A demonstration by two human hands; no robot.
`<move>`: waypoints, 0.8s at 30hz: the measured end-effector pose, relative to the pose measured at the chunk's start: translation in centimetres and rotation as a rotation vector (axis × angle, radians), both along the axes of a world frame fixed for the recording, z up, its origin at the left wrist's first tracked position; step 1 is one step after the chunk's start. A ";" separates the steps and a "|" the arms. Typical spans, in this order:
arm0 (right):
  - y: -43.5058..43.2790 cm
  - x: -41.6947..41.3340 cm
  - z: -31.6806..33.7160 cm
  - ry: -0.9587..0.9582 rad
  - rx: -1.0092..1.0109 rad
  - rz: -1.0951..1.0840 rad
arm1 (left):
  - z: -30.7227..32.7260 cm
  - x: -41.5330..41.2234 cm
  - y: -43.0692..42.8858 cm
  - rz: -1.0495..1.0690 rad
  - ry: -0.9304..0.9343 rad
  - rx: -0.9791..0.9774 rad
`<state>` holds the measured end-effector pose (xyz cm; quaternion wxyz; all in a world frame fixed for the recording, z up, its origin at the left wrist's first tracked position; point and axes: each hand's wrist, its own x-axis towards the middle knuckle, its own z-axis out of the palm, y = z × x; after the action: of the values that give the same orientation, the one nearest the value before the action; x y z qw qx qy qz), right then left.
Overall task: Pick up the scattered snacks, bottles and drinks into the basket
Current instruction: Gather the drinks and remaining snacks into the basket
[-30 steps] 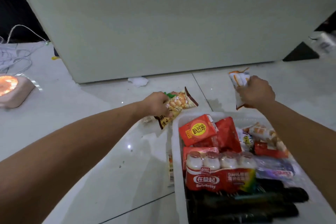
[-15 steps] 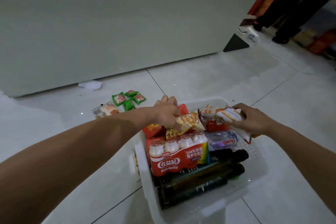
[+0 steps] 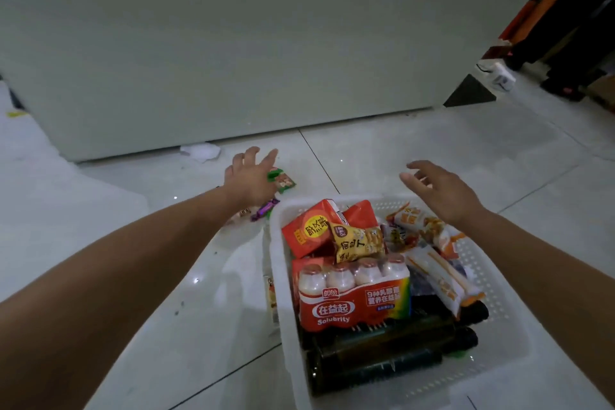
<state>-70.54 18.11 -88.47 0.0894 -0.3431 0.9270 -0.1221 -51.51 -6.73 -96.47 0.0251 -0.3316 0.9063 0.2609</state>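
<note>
Both hands have let go of the packets they held half a second ago and have lifted away from the basket; the yellow packet [image 3: 358, 242] and the white-orange packet [image 3: 442, 283] now lie inside it. The left hand [image 3: 250, 180] is stretched out over the floor to the left of the basket, fingers spread wide and holding nothing, just above the green sachets [image 3: 281, 179]. A purple wrapper [image 3: 265, 209] lies on the tiles below the wrist, near the basket's far left corner, with a pale packet [image 3: 244, 212] partly hidden behind the forearm. The right hand [image 3: 441, 190] hovers above the basket's far right corner, palm down, fingers loosely spread and empty.

The basket [image 3: 492, 280] is white and perforated, standing on the pale tiled floor [image 3: 416, 150]. Contents, far to near: a red carton [image 3: 307, 231] tilted against a red pouch [image 3: 361, 211]; the yellow packet resting across them; another white-orange packet [image 3: 422, 226] at the far right; a four-bottle milk-drink pack [image 3: 354, 294] lying across the middle; dark bottles [image 3: 382, 353] lying at the near end, under the pack. A small packet [image 3: 272, 296] lies on the floor, touching the basket's left wall. A crumpled white scrap [image 3: 200, 151] lies at the foot of the grey panel [image 3: 233, 43] behind.
</note>
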 end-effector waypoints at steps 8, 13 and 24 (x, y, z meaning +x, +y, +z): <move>-10.3 0.6 -3.9 -0.285 -0.137 0.133 | -4.2 6.3 -4.8 0.159 -0.212 0.040; -16.1 1.0 -7.8 -0.493 -0.148 0.157 | -6.5 6.8 -4.7 0.044 -0.267 0.065; -20.7 0.0 -15.6 -0.263 0.426 0.585 | -10.7 4.7 -4.9 -0.186 -0.303 -0.102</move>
<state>-70.57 -2.55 -104.07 0.3078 -0.5485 0.7751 0.0608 -46.80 -11.68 -107.12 0.1684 -0.2828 0.9309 0.1581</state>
